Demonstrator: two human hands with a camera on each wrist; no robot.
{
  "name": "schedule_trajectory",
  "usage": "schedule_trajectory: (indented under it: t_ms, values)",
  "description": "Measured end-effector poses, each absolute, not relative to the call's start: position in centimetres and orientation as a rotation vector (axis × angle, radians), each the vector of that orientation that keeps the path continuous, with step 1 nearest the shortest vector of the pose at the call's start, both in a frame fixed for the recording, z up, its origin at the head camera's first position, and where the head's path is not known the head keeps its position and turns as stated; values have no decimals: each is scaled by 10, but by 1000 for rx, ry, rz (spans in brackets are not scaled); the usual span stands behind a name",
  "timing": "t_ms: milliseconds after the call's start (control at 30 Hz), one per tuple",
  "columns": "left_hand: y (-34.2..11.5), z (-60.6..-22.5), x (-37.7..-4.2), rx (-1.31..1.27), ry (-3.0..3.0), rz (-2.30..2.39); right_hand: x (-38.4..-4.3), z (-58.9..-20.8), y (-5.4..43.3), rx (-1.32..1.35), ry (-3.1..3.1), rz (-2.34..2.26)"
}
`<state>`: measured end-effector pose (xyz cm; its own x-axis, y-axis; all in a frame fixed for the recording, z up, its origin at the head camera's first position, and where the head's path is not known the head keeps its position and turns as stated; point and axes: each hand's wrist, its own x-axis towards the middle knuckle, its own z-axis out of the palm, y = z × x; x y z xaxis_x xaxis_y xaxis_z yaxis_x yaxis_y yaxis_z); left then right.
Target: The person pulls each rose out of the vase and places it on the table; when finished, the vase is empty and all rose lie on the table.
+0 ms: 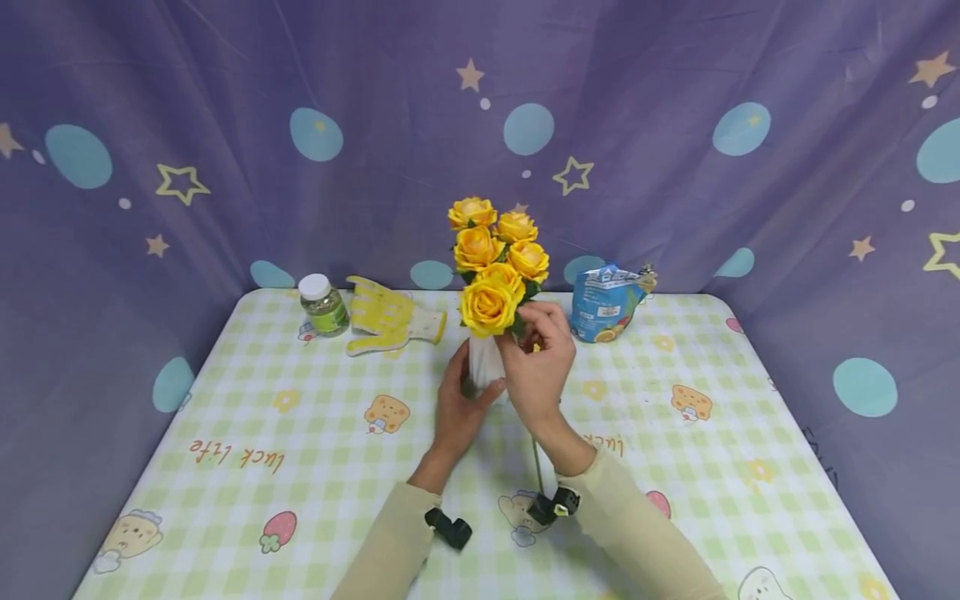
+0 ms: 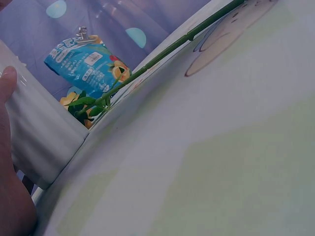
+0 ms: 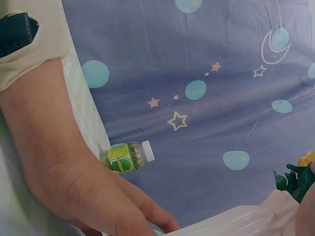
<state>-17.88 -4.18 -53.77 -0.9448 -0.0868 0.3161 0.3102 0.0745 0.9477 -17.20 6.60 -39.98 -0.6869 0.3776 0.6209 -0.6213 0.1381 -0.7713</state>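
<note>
A white vase stands on the table, holding several yellow artificial roses with green leaves. My left hand grips the vase from the left, thumb across its front; the left wrist view shows the vase wall beside the thumb. At the vase's mouth, my right hand curls its fingers just under the front bloom and pinches a rose there; its fingertips are partly hidden by petals and leaves. Another rose lies on the table to the vase's right, its green stem pointing toward me, its bloom mostly behind my right hand.
A jar with a white lid and a yellow-and-white work glove lie at the back left. At the back right stands a blue pouch closed with a metal clip. A purple patterned curtain hangs behind the checked tablecloth.
</note>
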Motion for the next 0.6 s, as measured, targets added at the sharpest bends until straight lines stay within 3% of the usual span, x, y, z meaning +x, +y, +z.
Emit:
schedule_trajectory:
  t_ms: [600]
  values:
    - [-47, -540, -178, -237, -2109, -1926, -166, -379, 70, 325, -1449, 1722]
